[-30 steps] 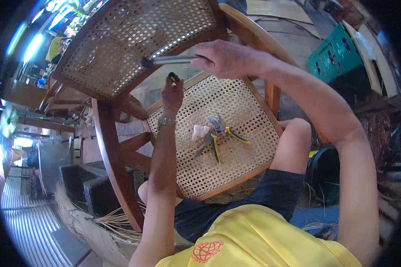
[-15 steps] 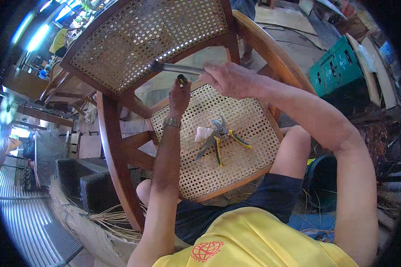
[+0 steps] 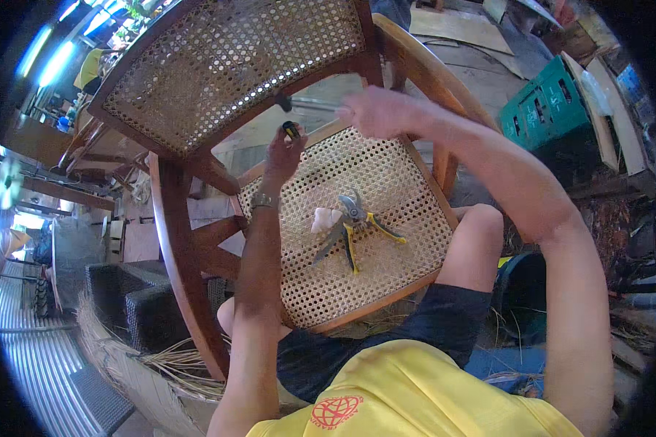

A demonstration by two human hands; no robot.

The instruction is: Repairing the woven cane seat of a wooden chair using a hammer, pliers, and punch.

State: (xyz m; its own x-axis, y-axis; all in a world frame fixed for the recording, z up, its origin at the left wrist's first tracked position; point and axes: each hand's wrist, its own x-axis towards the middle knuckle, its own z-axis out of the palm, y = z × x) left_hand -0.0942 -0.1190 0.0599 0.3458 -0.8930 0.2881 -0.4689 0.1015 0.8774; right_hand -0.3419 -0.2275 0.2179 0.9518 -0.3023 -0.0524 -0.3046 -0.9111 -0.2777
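My left hand (image 3: 283, 156) is closed around the black and yellow handle (image 3: 291, 132) of a tool. Its lower end is hidden by my fingers, above the back edge of the cane seat (image 3: 386, 269). My right hand (image 3: 380, 113) grips a hammer (image 3: 283, 102), blurred by motion, its head a little above that handle. On the woven seat of the wooden armchair (image 3: 175, 269) lie pruning shears (image 3: 353, 211) with yellow and black grips. Beside them are a small white lump (image 3: 326, 220) and a grey blade (image 3: 329, 243). The cane backrest (image 3: 233, 73) rises at the far left.
A green crate (image 3: 547, 109) stands at the far right next to wooden boards (image 3: 605, 120). Near my right knee is a dark bucket (image 3: 521, 295). Loose cane strands (image 3: 182, 358) and dark woven furniture (image 3: 153, 313) lie to the left. Another person (image 3: 91, 69) is at the far left.
The hammer and my right hand have shifted slightly right and up, the hammer head now just above the handle. The whole view has moved a little; my left hand keeps its hold.
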